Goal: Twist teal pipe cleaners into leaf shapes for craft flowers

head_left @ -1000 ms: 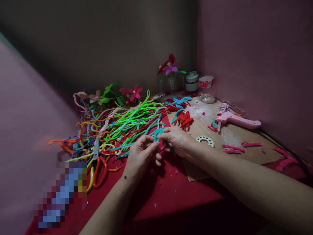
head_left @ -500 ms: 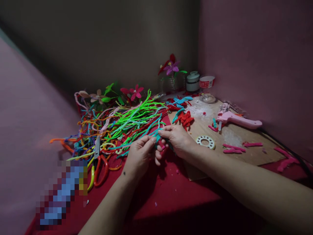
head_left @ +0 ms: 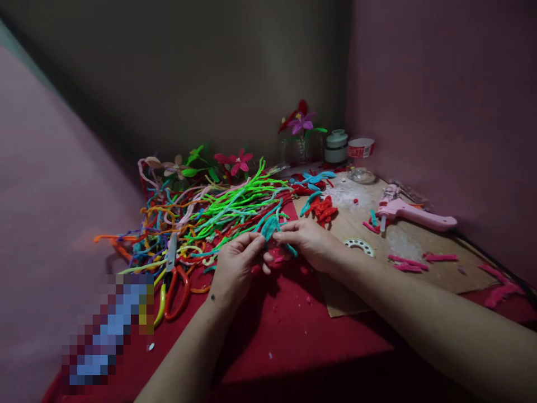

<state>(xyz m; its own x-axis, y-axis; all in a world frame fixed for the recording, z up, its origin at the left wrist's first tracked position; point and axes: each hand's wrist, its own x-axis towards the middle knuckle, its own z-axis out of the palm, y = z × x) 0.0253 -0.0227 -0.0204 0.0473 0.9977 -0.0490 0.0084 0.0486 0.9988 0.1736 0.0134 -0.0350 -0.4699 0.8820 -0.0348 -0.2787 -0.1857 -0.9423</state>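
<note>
A teal fuzzy piece (head_left: 271, 226), shaped like a small petal, is pinched between both hands above the red cloth (head_left: 289, 341). On its left side the thumb and finger of my left hand (head_left: 241, 260) grip it. My right hand (head_left: 314, 243) holds its right side, with a teal strand hanging by the fingers. Just behind the hands lies a pile of green pipe cleaners (head_left: 235, 204), mixed with teal, pink and red ones.
Red-handled scissors (head_left: 178, 291) lie at the left beside yellow-handled ones. A pink glue gun (head_left: 415, 215) rests on the cardboard (head_left: 444, 280) at the right, near a white ring (head_left: 364, 245) and pink pieces. Jars and fuzzy flowers (head_left: 301, 122) stand at the back.
The teal piece now shows as a flat petal shape between the fingertips, with a strand visible by my right hand. The view has shifted slightly, so the table things appear farther right and lower.
</note>
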